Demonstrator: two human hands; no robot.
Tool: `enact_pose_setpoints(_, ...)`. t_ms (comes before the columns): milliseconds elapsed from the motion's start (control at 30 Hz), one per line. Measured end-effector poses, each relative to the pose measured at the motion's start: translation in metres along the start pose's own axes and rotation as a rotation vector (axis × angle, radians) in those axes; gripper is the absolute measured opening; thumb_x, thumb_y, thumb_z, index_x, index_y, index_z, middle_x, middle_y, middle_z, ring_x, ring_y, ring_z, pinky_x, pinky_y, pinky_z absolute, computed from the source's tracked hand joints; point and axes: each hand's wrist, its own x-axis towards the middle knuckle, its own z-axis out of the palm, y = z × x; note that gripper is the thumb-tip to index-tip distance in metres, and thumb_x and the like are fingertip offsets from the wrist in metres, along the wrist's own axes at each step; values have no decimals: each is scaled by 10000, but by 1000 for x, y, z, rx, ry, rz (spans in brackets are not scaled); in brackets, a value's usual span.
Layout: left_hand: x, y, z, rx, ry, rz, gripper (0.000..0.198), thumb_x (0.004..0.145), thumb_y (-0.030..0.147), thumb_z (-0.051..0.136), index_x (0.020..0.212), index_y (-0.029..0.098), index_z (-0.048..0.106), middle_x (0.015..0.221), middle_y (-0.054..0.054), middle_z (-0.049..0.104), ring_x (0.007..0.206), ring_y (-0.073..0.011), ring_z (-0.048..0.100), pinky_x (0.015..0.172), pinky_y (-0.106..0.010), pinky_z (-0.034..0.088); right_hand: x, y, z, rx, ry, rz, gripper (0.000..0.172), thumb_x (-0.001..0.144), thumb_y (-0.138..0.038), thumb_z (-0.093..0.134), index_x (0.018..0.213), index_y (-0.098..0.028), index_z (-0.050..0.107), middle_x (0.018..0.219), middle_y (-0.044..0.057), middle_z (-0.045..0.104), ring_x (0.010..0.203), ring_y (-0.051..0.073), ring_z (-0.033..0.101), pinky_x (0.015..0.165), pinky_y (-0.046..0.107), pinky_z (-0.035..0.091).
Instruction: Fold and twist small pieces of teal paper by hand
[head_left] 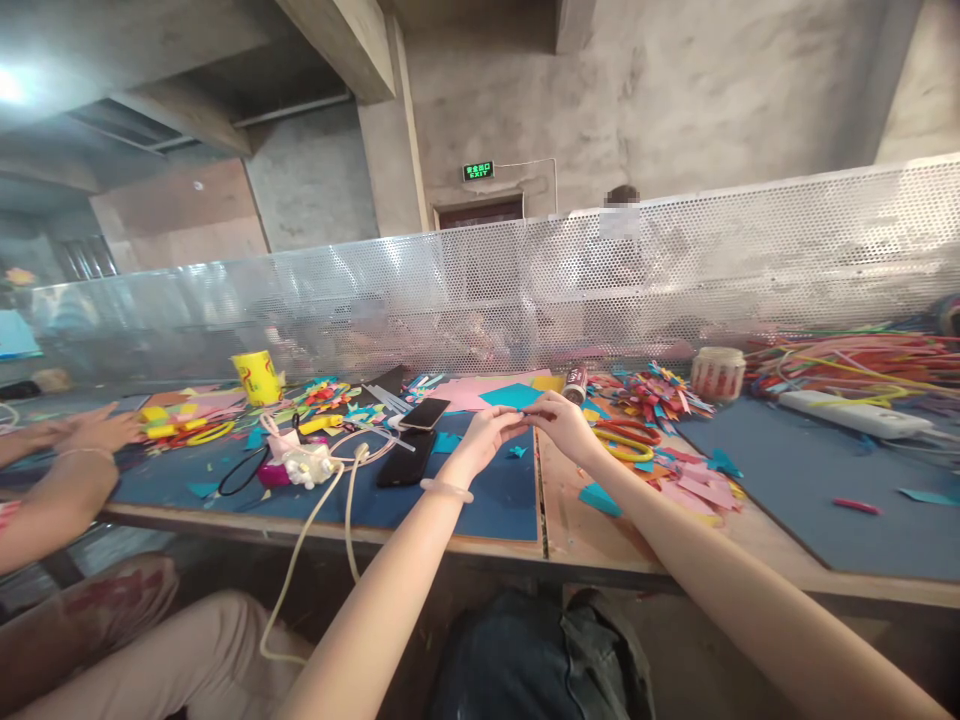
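My left hand, with a pale bangle on its wrist, reaches over the table with its fingers closed. Its fingertips meet those of my right hand, also closed in a pinch. Both hold the near edge of a piece of blue paper, which shows just beyond the fingers. My fingers cover part of that edge. Pink paper sheets lie behind it. A small blue scrap rests on the mat below my hands. Orange and yellow loops lie beside my right wrist.
Two phones, a cable and a yellow cup are on the left. Coloured paper pieces, a jar and a power strip stand right. A perforated metal screen runs behind. Another person's hands work at far left.
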Motion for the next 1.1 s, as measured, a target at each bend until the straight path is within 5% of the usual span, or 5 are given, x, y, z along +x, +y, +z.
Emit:
enact_pose_setpoints(767, 0, 1, 0, 5, -15, -33, 41, 655, 96, 601, 690, 91, 582, 729, -57, 618, 746, -145, 606, 846, -349, 440, 3, 6, -4, 52, -75, 37, 168, 706, -328, 600, 787, -187, 642, 751, 14, 556, 698, 136, 518, 670, 281, 411)
enact_pose_setpoints(1100, 3, -3, -3, 49, 52, 74, 126, 636, 119, 641, 737, 100, 567, 735, -46, 622, 761, -148, 608, 860, -367, 433, 2, -2, -7, 242, -114, 248, 284, 736, -397, 532, 835, -156, 645, 813, 48, 613, 763, 148, 557, 695, 270, 437)
